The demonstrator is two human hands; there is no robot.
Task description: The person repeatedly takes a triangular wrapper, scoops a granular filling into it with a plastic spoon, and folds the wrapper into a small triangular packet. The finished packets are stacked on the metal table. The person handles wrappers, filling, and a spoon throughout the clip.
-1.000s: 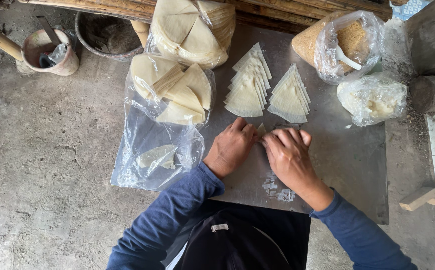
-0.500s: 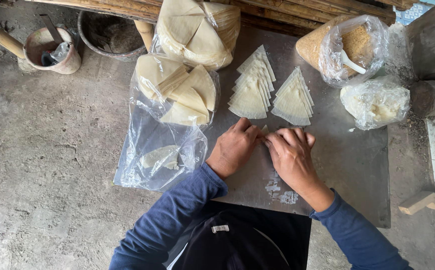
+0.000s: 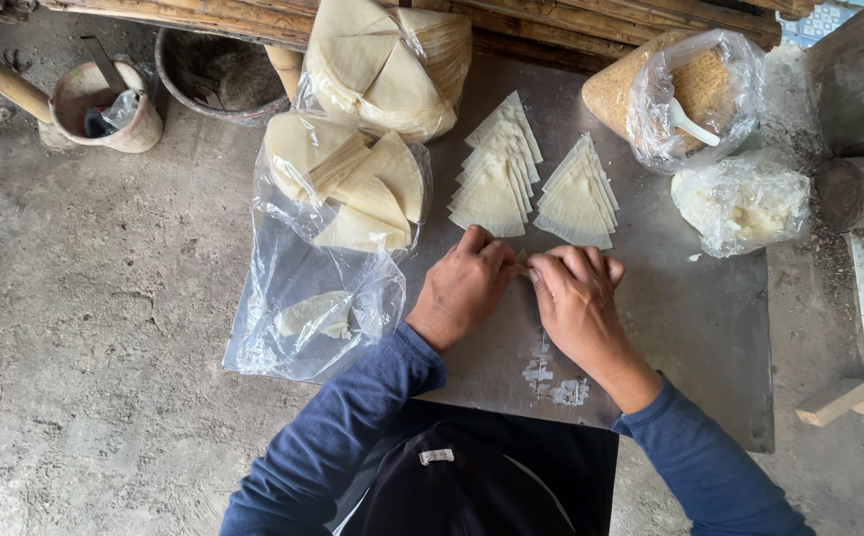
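Head view: left hand [image 3: 464, 288] and right hand [image 3: 579, 298] at frame centre, fingertips pinching small pastry wrapper [image 3: 522, 264] on metal sheet [image 3: 710, 318]. Wrapper looks thin, soft, tearable; hold edges gently.

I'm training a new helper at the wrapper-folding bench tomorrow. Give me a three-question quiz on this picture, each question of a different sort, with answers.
1. True or false: two fanned stacks of folded triangles lie on the metal sheet just beyond the hands.
2. Multiple choice: the white spoon stands in
A) the bag of brown crumbs
B) the bag of white filling
C) the pink cup
3. Fill in: the left hand and right hand meet at a small pale piece, mostly ____ by the fingers.

Key
1. True
2. A
3. hidden
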